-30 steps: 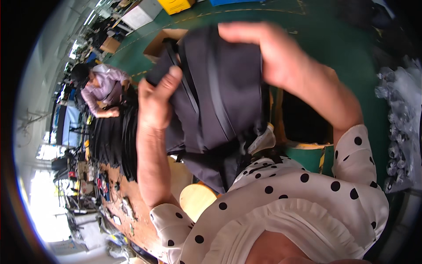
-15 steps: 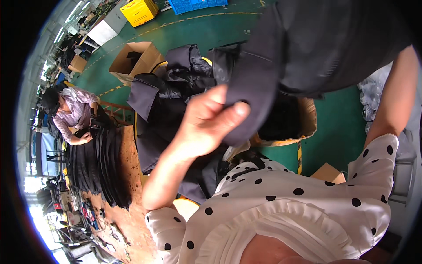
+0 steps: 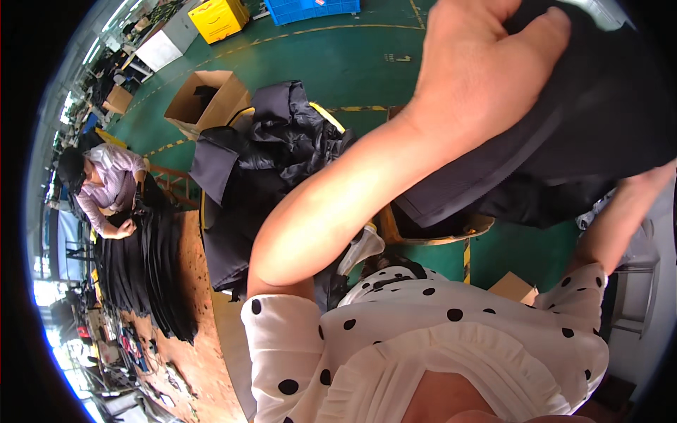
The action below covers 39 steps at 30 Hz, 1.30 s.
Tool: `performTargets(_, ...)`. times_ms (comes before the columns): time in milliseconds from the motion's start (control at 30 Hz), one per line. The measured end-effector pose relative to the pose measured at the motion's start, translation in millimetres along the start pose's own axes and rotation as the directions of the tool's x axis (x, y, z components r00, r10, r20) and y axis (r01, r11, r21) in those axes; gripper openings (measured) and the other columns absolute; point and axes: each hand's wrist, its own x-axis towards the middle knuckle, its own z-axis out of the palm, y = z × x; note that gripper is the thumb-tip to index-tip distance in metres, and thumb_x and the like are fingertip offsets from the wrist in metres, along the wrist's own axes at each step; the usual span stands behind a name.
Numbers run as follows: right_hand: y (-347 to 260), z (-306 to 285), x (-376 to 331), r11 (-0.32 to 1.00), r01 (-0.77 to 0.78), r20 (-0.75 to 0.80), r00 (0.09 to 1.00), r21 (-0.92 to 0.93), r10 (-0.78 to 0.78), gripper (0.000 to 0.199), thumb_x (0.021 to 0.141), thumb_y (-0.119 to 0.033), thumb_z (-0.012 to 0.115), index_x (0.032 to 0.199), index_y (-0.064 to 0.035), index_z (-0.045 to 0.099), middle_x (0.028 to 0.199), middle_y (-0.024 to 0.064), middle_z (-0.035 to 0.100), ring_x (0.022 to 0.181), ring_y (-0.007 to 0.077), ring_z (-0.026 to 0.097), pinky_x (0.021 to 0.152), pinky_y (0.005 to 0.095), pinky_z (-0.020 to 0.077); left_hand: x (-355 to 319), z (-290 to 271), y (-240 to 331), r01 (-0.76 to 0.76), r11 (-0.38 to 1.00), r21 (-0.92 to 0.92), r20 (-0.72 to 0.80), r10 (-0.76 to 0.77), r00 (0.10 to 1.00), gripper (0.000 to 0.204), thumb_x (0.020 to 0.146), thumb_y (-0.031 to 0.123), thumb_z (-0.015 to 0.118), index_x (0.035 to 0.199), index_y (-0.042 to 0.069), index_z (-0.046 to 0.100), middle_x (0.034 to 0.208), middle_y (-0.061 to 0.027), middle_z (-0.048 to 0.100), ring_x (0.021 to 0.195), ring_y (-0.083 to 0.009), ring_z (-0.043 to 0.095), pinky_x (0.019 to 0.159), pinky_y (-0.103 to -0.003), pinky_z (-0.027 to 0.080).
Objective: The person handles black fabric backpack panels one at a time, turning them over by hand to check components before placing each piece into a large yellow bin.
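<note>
We've got our left hand (image 3: pixel 486 70) gripping the black fabric piece (image 3: pixel 592 120) near its upper edge, partly across the carton (image 3: pixel 441 238); our right hand's fingers, hidden, we can't tell. Supporting both sides should limit sagging.

Dark print (image 3: pixel 221 31) on yellow box (image 3: pixel 213 15) — faint marks (image 3: pixel 398 58) on green floor (image 3: pixel 367 79).

1. The black cloth (image 3: pixel 599 106) is matte and plain, with a line of stitching along its lower-left part.
2. It is held up in the air at the upper right, bulky and bent rather than flat.
3. Its lower-left corner hangs down; its underside falls in loose, darker folds.
4. Its far edge blends into the dark rim.
</note>
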Motion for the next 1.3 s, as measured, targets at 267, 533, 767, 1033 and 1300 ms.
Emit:
performTargets(267, 188.7, 36.5, -151.8, 0.799, -0.083, -0.234, 0.969, -0.595, -0.074, 0.045, 0.076, -0.009, 0.067, 0.114, 0.0042, 0.048, 0.109, 0.0104, 0.054, 0.101, 0.0204, 0.052, 0.089, 0.0323, 0.0397, -28.3, 19.7, -134.1, 0.531, 0.776, -0.339, -0.018, -0.57, 0.821, 0.024, 0.083, 0.016, 0.057, 0.097, -0.003, 0.057, 0.088, -0.0059, 0.059, 0.081, -0.0129, 0.054, 0.072, -0.026, 0.045)
performTargets(533, 173.7, -28.7, -173.2, 0.677, -0.364, -0.543, 0.837, -0.64, -0.062, 0.025, 0.084, -0.003, 0.054, 0.107, 0.0077, 0.053, 0.106, 0.0112, 0.057, 0.095, 0.0197, 0.054, 0.087, 0.0311, 0.04, -107.1, -56.3, -165.0, 0.428, 0.866, 0.258, -0.13, -0.408, 0.904, 0.033, 0.084, 0.009, 0.057, 0.114, -0.002, 0.052, 0.12, -0.0107, 0.047, 0.107, -0.0181, 0.049, 0.09, -0.028, 0.04)
performTargets(767, 222.2, -58.0, -132.9, 0.647, -0.45, -0.525, 0.846, -0.615, 0.089, 0.028, 0.086, -0.01, 0.053, 0.103, 0.0113, 0.054, 0.102, 0.0164, 0.06, 0.091, 0.0251, 0.058, 0.083, 0.0328, 0.0428, -253.9, -131.0, -121.2, 0.552, 0.833, 0.035, -0.85, -0.265, 0.454, 0.022, 0.086, 0.01, 0.052, 0.106, 0.001, 0.058, 0.09, -0.0044, 0.061, 0.081, -0.0108, 0.058, 0.071, -0.022, 0.044)
performTargets(1033, 547.7, -132.9, -204.7, 0.195, -0.567, -0.404, 0.75, -0.8, 0.524, 0.068, 0.083, -0.037, 0.053, 0.125, 0.0125, 0.031, 0.118, 0.0317, 0.046, 0.111, 0.0402, 0.046, 0.092, 0.0391, 0.0372, -370.0, -119.1, -101.2, 0.582, 0.781, -0.226, -0.966, -0.258, -0.028, 0.026, 0.084, 0.011, 0.054, 0.11, 0.004, 0.054, 0.093, -0.0019, 0.058, 0.08, -0.0093, 0.058, 0.068, -0.02, 0.044)
performTargets(1300, 527.8, -14.3, -200.0, 0.468, -0.257, -0.081, 0.928, -0.846, 0.364, 0.03, 0.086, -0.013, 0.052, 0.113, -0.0006, 0.053, 0.114, 0.0155, 0.055, 0.107, 0.0314, 0.051, 0.091, 0.0373, 0.0403, -471.9, -94.6, -68.5, 0.849, 0.525, -0.067, -0.993, 0.045, -0.106, 0.026, 0.081, 0.009, 0.056, 0.107, 0.004, 0.058, 0.088, -0.0081, 0.061, 0.081, -0.0164, 0.058, 0.072, -0.026, 0.046)
